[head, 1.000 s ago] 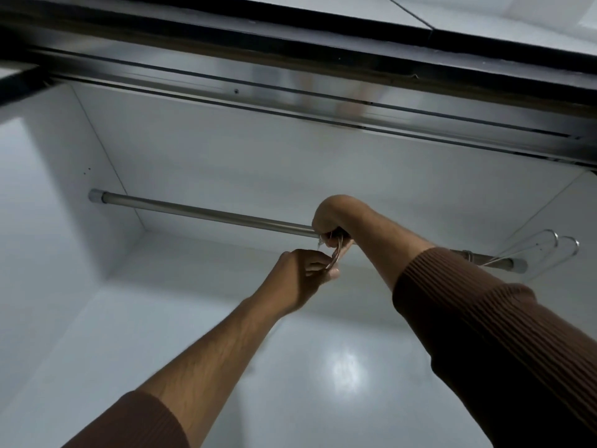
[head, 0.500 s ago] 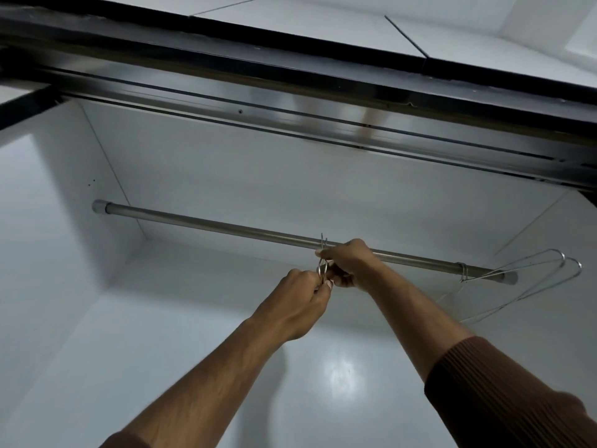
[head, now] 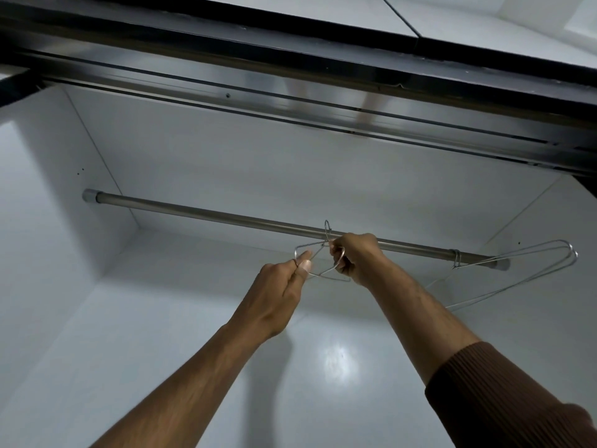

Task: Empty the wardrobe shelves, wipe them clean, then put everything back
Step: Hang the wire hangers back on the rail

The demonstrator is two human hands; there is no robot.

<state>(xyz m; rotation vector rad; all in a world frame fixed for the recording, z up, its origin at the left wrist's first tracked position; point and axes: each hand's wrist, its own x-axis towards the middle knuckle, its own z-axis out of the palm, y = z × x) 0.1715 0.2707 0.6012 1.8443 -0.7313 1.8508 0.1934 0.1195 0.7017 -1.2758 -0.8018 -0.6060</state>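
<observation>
Both hands are up under the rail point(head: 258, 221), working one wire hanger point(head: 318, 253). Our left hand point(head: 281, 295) is curled, thumb and forefinger pinching the hanger's left shoulder loop; the thumbnail faces us and the other fingers are folded into the palm. Our right hand point(head: 355, 257) is clenched around the hanger's neck and right side, a loop of wire showing in front of its fingers; how much wire lies inside that fist we cannot tell.

Hanger: thin, silver, seen from below. Hook points up and crosses the rail just left of the right hand; whether it rests on the rail or only stands in front of it we cannot tell. Long axis runs left to right, roughly along the rail, and the bottom wire slants down toward the right.

Rail: grey metal tube, running from a socket on the left wall point(head: 48, 221) down-right to an end cap at the far right. Two more hangers point(head: 517, 263) sit at that right end, hooks around the rail, bodies swung out to the right, well apart from our hands.

Wardrobe back panel point(head: 193, 350) is white and glossy with a light glare below the hands. Brown ribbed sleeve point(head: 504, 399) on the right forearm, pushed back from the wrist. Dark door track point(head: 290, 76) crosses above.
</observation>
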